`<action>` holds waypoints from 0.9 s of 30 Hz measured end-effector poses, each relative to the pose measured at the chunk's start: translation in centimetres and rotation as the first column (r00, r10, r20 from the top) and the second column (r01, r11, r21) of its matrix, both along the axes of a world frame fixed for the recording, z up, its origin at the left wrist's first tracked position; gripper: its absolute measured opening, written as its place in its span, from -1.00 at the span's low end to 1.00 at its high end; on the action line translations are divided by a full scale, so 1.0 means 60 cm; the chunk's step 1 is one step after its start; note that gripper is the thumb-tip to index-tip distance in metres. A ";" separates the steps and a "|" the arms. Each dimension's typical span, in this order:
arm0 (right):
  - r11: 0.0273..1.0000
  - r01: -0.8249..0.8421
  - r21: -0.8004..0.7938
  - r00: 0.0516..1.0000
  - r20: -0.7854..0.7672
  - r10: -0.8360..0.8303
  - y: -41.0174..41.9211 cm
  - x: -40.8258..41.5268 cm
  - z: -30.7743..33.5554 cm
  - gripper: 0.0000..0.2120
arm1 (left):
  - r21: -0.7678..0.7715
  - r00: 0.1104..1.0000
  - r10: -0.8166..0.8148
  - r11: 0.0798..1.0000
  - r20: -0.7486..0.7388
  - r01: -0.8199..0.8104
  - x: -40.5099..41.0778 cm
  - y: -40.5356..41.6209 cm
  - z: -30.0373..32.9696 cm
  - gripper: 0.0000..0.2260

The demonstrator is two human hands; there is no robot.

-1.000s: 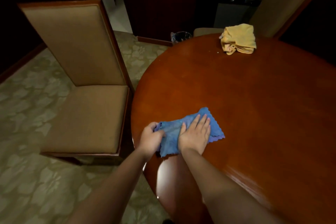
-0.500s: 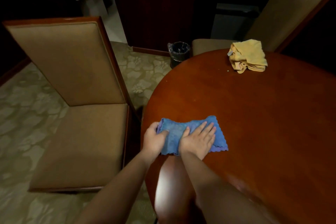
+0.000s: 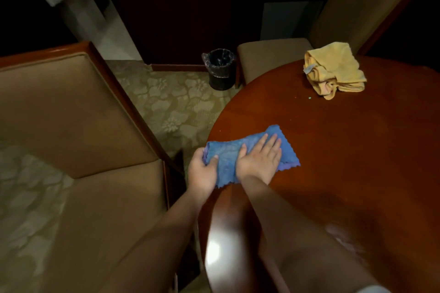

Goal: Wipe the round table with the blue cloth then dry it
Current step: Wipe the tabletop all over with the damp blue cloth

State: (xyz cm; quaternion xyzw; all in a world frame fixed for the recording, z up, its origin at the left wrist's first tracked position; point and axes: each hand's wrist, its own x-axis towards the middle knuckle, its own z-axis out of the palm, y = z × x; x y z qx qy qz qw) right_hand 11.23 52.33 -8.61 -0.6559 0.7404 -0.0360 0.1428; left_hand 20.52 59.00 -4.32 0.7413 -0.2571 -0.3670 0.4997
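The blue cloth [image 3: 228, 152] lies spread at the left rim of the round, glossy brown table [image 3: 345, 154]. My left hand [image 3: 203, 171] pinches the cloth's left end at the table edge, thumb on top. Flat on the cloth's middle lies my right hand [image 3: 260, 158], fingers apart and pointing away from me. A crumpled yellow cloth [image 3: 333, 70] rests at the table's far side, well apart from both hands.
A tan upholstered chair [image 3: 78, 150] stands close to the table's left. Another chair [image 3: 269, 54] sits behind the table. A small black bin [image 3: 220, 68] stands on the patterned carpet. A few crumbs [image 3: 309, 97] lie near the yellow cloth.
Both hands have slid the blue cloth a little farther along the table's left rim, away from me. The view has tilted, so the bin and far chair show more.
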 end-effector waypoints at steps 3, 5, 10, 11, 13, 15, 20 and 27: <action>0.995 -0.095 0.005 0.995 -0.038 0.095 -0.016 0.025 0.007 -0.32 | 0.002 0.999 0.034 0.999 -0.009 -0.034 0.025 0.001 0.005 -0.77; 0.996 -0.090 0.019 0.995 -0.044 0.091 -0.022 0.045 0.010 -0.31 | 0.004 1.000 0.010 1.000 0.002 -0.010 0.040 0.000 0.012 -0.82; 1.000 -0.022 0.002 1.000 -0.010 0.022 -0.019 0.086 0.011 -0.30 | -0.043 0.999 -0.043 0.998 -0.002 0.043 0.076 -0.009 0.023 -0.86; 1.000 -0.012 0.008 1.000 -0.005 0.012 -0.011 0.092 0.012 -0.30 | -0.041 0.999 -0.047 0.998 -0.015 0.046 0.081 -0.007 0.024 -0.84; 1.000 0.016 0.007 1.000 0.021 -0.017 0.015 0.108 0.013 -0.30 | -0.030 0.998 -0.053 0.998 -0.033 0.052 0.095 0.001 0.028 -0.80; 0.998 0.066 -0.005 0.996 0.054 -0.066 0.039 0.127 0.014 -0.30 | -0.015 0.997 -0.072 0.997 -0.026 0.072 0.114 0.012 0.032 -0.79; 0.978 0.207 -0.010 0.977 0.054 -0.206 0.044 0.162 0.013 -0.30 | -0.006 0.986 -0.166 0.986 0.000 0.166 0.166 0.011 0.030 -0.83; 0.917 0.388 -0.094 0.916 0.146 -0.373 0.010 0.196 0.005 -0.27 | 0.024 0.991 -0.133 0.991 0.019 0.132 0.189 -0.044 0.004 -0.85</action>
